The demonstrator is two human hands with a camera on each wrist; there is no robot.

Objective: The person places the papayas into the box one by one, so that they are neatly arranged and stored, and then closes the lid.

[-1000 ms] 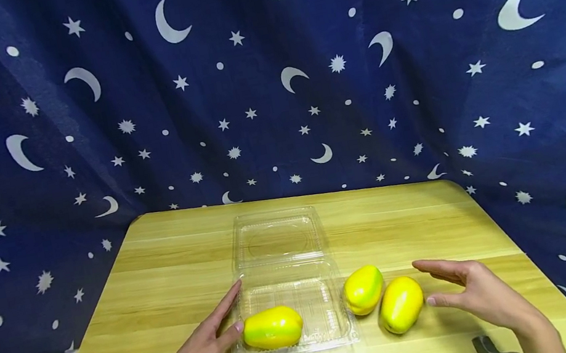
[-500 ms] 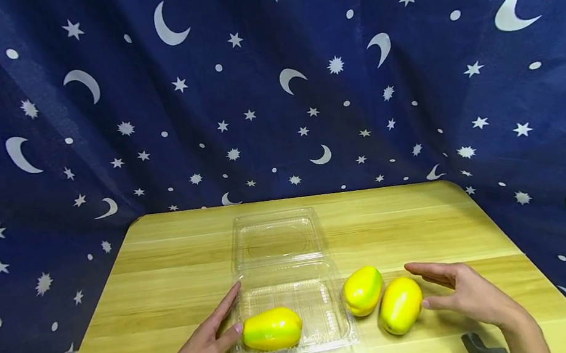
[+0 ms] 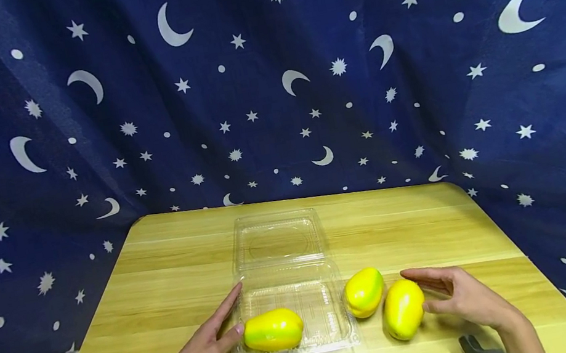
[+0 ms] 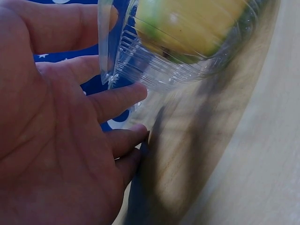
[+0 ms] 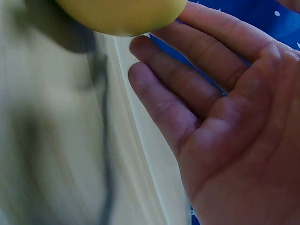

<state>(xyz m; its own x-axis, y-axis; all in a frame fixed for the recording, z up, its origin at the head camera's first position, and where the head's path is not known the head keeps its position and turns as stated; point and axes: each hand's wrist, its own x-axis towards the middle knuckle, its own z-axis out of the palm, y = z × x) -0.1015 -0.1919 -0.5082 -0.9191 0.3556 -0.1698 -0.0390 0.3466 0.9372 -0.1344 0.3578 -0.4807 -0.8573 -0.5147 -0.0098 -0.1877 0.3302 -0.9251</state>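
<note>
A clear plastic clamshell box (image 3: pixel 311 296) lies with its lid folded back. One glossy yellow-green papaya-like fruit (image 3: pixel 273 330) lies in its left front part. My left hand (image 3: pixel 199 346) rests along the box's left edge, fingers extended, its thumb by the fruit's end. Two similar fruits lie right of the box: a nearer-to-box one (image 3: pixel 364 293) and an outer one (image 3: pixel 403 309). Beside the outer fruit is my right hand (image 3: pixel 466 296), with thumb at its right side and fingertips at its far end. In the right wrist view, those fingers (image 5: pixel 164 98) are fairly straight; the thumb is mostly cut off.
The box's lid (image 3: pixel 278 240) lies flat towards the back of the wooden table (image 3: pixel 164 271). A dark blue curtain (image 3: pixel 260 105) with moons and stars hangs behind and at both sides. Dark wrist mounts (image 3: pixel 480 349) show near both wrists.
My right hand has moved left to the outer fruit, which has shifted slightly towards me and away from its neighbour. The left hand and box have stayed put.
</note>
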